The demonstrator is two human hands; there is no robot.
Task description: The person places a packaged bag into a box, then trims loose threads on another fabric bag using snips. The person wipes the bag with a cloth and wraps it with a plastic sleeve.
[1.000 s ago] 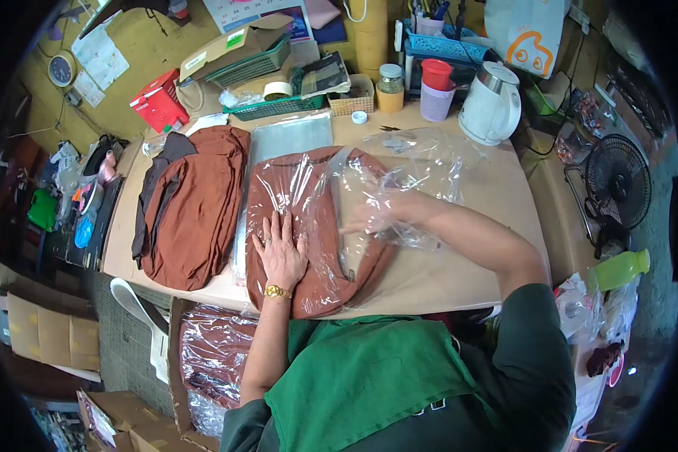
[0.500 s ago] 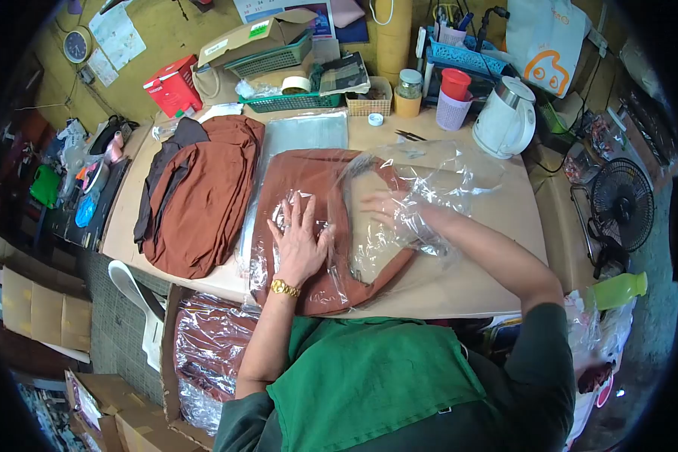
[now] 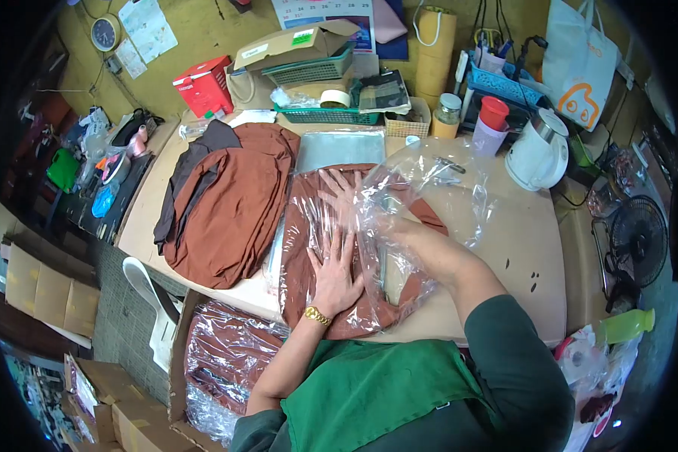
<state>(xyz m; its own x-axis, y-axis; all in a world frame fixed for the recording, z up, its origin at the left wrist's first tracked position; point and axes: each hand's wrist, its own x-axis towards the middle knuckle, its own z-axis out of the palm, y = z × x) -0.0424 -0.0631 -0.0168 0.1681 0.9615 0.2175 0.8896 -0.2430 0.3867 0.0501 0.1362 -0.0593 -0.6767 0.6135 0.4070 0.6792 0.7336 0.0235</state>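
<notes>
A rust-brown garment (image 3: 303, 226) lies flat on the table in a clear plastic bag (image 3: 459, 218), its loose end spread to the right. My left hand (image 3: 337, 282), below a gold watch, presses flat on the bagged garment with fingers spread. Farther up the garment my right hand (image 3: 344, 200) also lies flat with fingers apart. Clear film covers its wrist and part of the hand. Beneath the garment is a pale, shiny flat sheet (image 3: 341, 147). To the left rests a pile of rust-brown garments (image 3: 230, 211) with a dark one (image 3: 188, 162) at its edge.
At the back stand green baskets (image 3: 328, 117), a jar (image 3: 447, 117), a lilac cup (image 3: 488, 139) and a white kettle (image 3: 539, 154). Small black pliers (image 3: 450, 164) show through the film. Below the table's left front, a carton (image 3: 179, 361) holds wrapped brown garments (image 3: 230, 354).
My right hand has moved left onto the garment, drawing the film along. My left hand stays flat on the garment. The whole view has shifted, so things appear farther right and lower.
</notes>
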